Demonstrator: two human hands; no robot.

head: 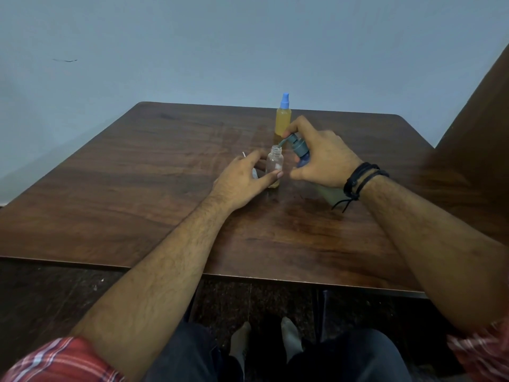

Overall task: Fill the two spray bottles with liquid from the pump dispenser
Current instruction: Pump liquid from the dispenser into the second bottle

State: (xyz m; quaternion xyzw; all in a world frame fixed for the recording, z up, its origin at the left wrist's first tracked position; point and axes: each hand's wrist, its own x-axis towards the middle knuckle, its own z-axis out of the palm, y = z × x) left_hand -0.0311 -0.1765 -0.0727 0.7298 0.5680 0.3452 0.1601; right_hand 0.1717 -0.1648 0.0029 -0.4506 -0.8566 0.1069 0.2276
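- The right hand (321,158) curls round the pump dispenser (300,151); its forefinger lies on the pump head, which looks pressed or about to be, and the spout tip sits right over the mouth of the open spray bottle (274,168).
- The left hand (242,179) holds that open bottle, thumb and fingers curled about its sides, seemingly to keep it upright and steady under the spout.
- The open bottle shows only a thin layer of yellowish liquid at its bottom, so by my reckoning this fill has barely begun.
- The capped spray bottle (283,115), full of yellow liquid with its blue sprayer on, stands just behind the right hand near the table's far edge; it looks finished.
- Something small and pale (243,154) peeps from behind the left hand, perhaps the removed sprayer; I cannot tell.
- The table (137,175) has plenty of bare room on its left half and toward the near edge; the dispenser's lower body is hidden beneath the right wrist.
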